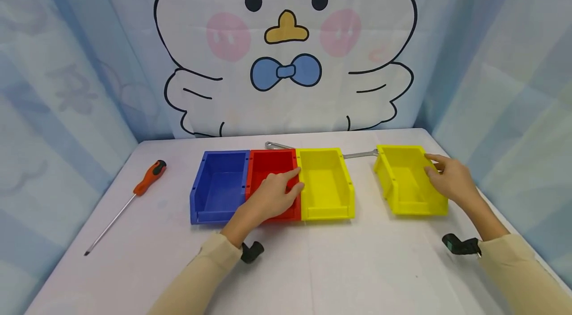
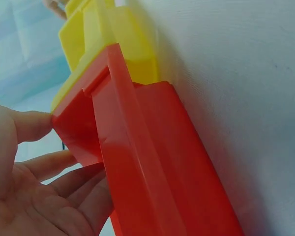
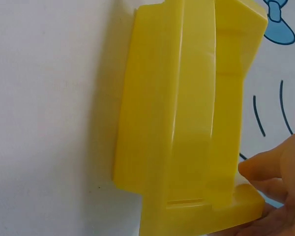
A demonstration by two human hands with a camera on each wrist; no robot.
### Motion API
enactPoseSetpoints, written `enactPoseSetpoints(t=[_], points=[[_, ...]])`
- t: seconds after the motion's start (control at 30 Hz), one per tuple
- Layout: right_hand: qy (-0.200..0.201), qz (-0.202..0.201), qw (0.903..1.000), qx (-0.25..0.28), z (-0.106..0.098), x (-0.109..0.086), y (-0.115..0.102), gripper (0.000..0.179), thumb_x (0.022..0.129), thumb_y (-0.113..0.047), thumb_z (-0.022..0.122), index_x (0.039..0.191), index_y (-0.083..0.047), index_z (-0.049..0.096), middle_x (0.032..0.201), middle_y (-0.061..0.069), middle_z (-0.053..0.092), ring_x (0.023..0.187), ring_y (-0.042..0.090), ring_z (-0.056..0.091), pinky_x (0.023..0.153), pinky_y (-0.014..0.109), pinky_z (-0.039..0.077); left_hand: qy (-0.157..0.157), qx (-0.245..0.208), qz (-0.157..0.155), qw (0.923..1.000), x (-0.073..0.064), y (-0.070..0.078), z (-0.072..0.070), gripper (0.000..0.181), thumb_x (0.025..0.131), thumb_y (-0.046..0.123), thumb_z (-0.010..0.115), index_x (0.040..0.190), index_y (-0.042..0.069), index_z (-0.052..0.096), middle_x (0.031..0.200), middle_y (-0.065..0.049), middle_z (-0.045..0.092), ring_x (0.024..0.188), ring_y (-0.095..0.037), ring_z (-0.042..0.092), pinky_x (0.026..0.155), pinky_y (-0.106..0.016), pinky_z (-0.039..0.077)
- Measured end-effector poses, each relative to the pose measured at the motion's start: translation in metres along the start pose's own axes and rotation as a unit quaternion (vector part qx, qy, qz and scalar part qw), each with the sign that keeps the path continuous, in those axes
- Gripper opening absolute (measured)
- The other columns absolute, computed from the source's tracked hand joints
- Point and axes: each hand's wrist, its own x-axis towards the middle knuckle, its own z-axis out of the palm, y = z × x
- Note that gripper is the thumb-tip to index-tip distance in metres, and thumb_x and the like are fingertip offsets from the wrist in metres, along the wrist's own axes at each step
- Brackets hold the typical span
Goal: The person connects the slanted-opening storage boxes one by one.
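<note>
Side by side on the table stand a blue bin (image 1: 221, 188), a red bin (image 1: 286, 213) and a yellow bin (image 1: 325, 181). My left hand (image 1: 274, 196) reaches over the red bin and touches the rim where red and yellow meet. In the left wrist view, its thumb is at that red rim (image 2: 71, 105), with the other fingers extended over the bin's opening. At the right, my right hand (image 1: 453, 181) grips the right wall of a second yellow bin (image 1: 404, 176). The right wrist view shows this yellow bin (image 3: 191, 118) with fingers on both sides of its wall.
A screwdriver (image 1: 149, 176) with an orange and black handle lies at the left. Behind the bins lie metal wrenches (image 1: 361, 154), partly hidden. A printed curtain (image 1: 286, 106) rises along the table's back edge.
</note>
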Motion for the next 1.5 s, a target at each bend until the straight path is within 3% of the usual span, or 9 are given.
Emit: enactPoseSetpoints(t=[0.17, 0.5, 0.7, 0.8, 1.03, 1.37, 1.5], points=[[0.005, -0.005, 1.0000, -0.002, 0.001, 0.002, 0.002, 0.052, 0.107, -0.014, 0.051, 0.155, 0.005, 0.045, 0.142, 0.047, 0.049, 0.124, 0.061, 0.053, 0.100, 0.070, 0.053, -0.006, -0.002, -0.001, 1.0000, -0.001, 0.000, 0.000, 0.062, 0.107, 0.038, 0.061, 0.163, 0.022, 0.043, 0.067, -0.006, 0.059, 0.067, -0.019, 0.050, 0.067, -0.025, 0.050], [0.022, -0.015, 0.9996, 0.005, 0.004, 0.000, 0.005, 0.051, 0.107, -0.014, 0.050, 0.154, 0.006, 0.047, 0.137, 0.046, 0.054, 0.114, 0.055, 0.058, 0.093, 0.064, 0.056, -0.024, -0.001, -0.013, 0.9996, 0.001, 0.002, -0.001, 0.063, 0.107, 0.039, 0.062, 0.165, 0.024, 0.041, 0.065, -0.007, 0.058, 0.060, -0.016, 0.048, 0.061, -0.023, 0.049], [0.026, 0.006, 0.9996, 0.009, 0.004, -0.001, -0.002, 0.051, 0.108, -0.016, 0.051, 0.153, 0.006, 0.048, 0.136, 0.044, 0.056, 0.109, 0.052, 0.061, 0.091, 0.060, 0.060, -0.028, -0.007, -0.016, 0.9995, 0.001, 0.001, 0.000, 0.063, 0.107, 0.040, 0.060, 0.165, 0.025, 0.039, 0.078, -0.004, 0.062, 0.081, -0.018, 0.056, 0.071, -0.024, 0.052], [0.022, 0.011, 0.9996, 0.011, 0.004, 0.000, -0.007, 0.050, 0.107, -0.015, 0.052, 0.152, 0.007, 0.048, 0.136, 0.044, 0.056, 0.108, 0.051, 0.061, 0.092, 0.059, 0.061, -0.029, -0.018, -0.021, 0.9992, 0.001, 0.000, 0.000, 0.063, 0.107, 0.040, 0.061, 0.165, 0.025, 0.039, 0.078, -0.004, 0.062, 0.082, -0.019, 0.057, 0.071, -0.025, 0.052], [0.020, 0.003, 0.9996, 0.019, 0.003, 0.000, -0.022, 0.049, 0.108, -0.015, 0.054, 0.153, 0.005, 0.049, 0.135, 0.042, 0.058, 0.105, 0.047, 0.062, 0.090, 0.055, 0.062, -0.030, -0.026, -0.018, 0.9990, 0.001, 0.000, -0.001, 0.065, 0.107, 0.040, 0.062, 0.165, 0.025, 0.039, 0.062, -0.003, 0.050, 0.057, -0.015, 0.043, 0.057, -0.021, 0.042], [0.014, -0.014, 0.9993, 0.033, -0.002, -0.004, -0.055, 0.050, 0.109, -0.016, 0.053, 0.155, 0.003, 0.048, 0.139, 0.040, 0.058, 0.107, 0.045, 0.064, 0.095, 0.057, 0.062, -0.030, -0.028, -0.014, 0.9991, 0.000, -0.002, 0.001, 0.064, 0.107, 0.039, 0.061, 0.166, 0.025, 0.038, 0.059, -0.001, 0.046, 0.053, -0.015, 0.039, 0.054, -0.021, 0.040], [0.019, -0.012, 0.9988, 0.043, -0.004, -0.006, -0.068, 0.050, 0.110, -0.017, 0.053, 0.156, 0.000, 0.047, 0.140, 0.039, 0.058, 0.108, 0.046, 0.066, 0.097, 0.058, 0.061, -0.029, -0.026, -0.014, 0.9991, 0.000, -0.001, 0.000, 0.064, 0.107, 0.040, 0.061, 0.166, 0.025, 0.038, 0.062, -0.003, 0.050, 0.058, -0.015, 0.041, 0.055, -0.021, 0.039]])
